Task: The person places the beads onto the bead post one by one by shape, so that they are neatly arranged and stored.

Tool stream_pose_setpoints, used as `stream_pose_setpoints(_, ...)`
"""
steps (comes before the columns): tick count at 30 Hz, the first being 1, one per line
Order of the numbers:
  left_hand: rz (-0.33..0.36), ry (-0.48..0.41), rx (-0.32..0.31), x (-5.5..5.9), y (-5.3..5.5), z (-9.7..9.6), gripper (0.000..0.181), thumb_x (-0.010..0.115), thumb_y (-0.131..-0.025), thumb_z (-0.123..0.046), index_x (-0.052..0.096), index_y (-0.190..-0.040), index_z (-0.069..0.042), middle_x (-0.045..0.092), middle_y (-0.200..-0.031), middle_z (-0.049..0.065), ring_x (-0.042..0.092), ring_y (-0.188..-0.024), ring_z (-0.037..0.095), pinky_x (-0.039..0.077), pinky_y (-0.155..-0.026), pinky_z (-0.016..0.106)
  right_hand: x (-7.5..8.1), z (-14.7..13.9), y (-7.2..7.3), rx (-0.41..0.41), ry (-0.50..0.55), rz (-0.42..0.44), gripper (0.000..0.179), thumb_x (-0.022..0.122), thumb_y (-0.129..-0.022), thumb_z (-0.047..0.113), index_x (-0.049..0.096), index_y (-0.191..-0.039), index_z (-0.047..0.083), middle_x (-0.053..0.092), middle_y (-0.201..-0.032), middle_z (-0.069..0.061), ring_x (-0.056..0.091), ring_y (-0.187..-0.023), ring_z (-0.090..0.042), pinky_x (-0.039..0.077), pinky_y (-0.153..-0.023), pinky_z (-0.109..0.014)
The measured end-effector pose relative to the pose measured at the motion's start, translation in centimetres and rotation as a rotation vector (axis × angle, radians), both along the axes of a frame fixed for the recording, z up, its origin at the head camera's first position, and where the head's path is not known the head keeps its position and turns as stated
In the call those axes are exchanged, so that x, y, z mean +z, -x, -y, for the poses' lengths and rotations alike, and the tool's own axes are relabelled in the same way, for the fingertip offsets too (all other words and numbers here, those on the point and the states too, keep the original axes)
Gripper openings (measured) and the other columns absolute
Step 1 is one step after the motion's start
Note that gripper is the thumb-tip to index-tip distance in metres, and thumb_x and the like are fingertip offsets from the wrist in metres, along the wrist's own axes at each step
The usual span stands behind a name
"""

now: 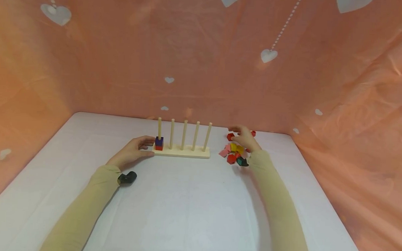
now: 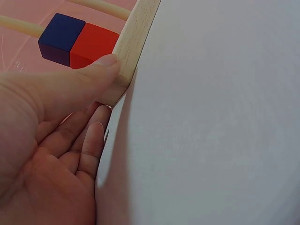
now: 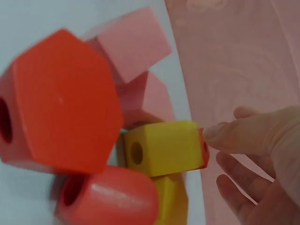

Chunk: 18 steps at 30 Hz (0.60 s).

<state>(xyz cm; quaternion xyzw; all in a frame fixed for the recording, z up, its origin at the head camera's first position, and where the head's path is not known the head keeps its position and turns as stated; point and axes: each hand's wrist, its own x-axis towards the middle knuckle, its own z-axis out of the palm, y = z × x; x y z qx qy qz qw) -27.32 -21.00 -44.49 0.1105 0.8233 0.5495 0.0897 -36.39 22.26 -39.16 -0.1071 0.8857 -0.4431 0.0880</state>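
The left hand (image 1: 131, 152) grips the peg board (image 1: 183, 153) by the end nearest it; the right hand (image 1: 247, 139), fingers loosely parted, has a red block (image 1: 230, 137) beside its thumb.

This is looking like a small curtained-off tabletop booth. Peach-pink fabric (image 1: 196, 59) is hanging behind a white tabletop (image 1: 185, 206) and along both its sides, walling it in. White hearts (image 1: 269, 56) are decorating the cloth, some trailing from dotted lines (image 1: 285, 25), so it is resembling a household curtain. Creases are running through the right-hand drape. A wooden peg stand (image 1: 181, 153) and coloured beads (image 1: 233, 147) are giving the table a playroom air. The fabric is hiding the surrounding room, so whether a home, studio or lab is lying beyond is staying unclear.
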Motion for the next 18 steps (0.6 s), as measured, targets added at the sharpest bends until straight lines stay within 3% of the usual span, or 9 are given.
stream_pose_setpoints(7, 0.017, -0.004, 0.016, 0.11, -0.03, -0.22, 0.063, 0.073, -0.085, -0.016, 0.043, -0.140, -0.006, 0.047, -0.138, 0.015, 0.043, -0.122, 0.033, 0.034, -0.104, 0.048, -0.68, 0.12, 0.35, -0.052, 0.048, 0.097, 0.043, 0.057, -0.092, -0.002, 0.051, -0.134, 0.008, 0.050, -0.129, -0.009, 0.046, -0.115, -0.030, 0.053, -0.085, -0.035)
stream_pose_setpoints(14, -0.003, -0.032, -0.002, 0.04, 0.00, -0.22, 0.063, 0.073, -0.085, -0.012, 0.043, -0.139, -0.003, 0.048, -0.135, 0.019, 0.046, -0.120, 0.035, 0.036, -0.102, 0.047, -1.04, 0.15, 0.82, -0.006, -0.039, 0.033, 0.042, 0.056, -0.090, -0.007, 0.054, -0.130, 0.006, 0.053, -0.122, -0.010, 0.047, -0.114, -0.030, 0.051, -0.088, -0.037)
stream_pose_setpoints(18, 0.003, -0.037, 0.000, -0.01, -0.02, -0.18, 0.062, 0.073, -0.085, -0.011, 0.043, -0.139, -0.003, 0.048, -0.135, 0.018, 0.046, -0.120, 0.034, 0.036, -0.102, 0.047, -0.98, 0.34, 0.79, -0.010, -0.048, 0.043, 0.040, 0.054, -0.091, -0.007, 0.055, -0.128, 0.008, 0.053, -0.122, -0.009, 0.046, -0.114, -0.030, 0.050, -0.088, -0.038)
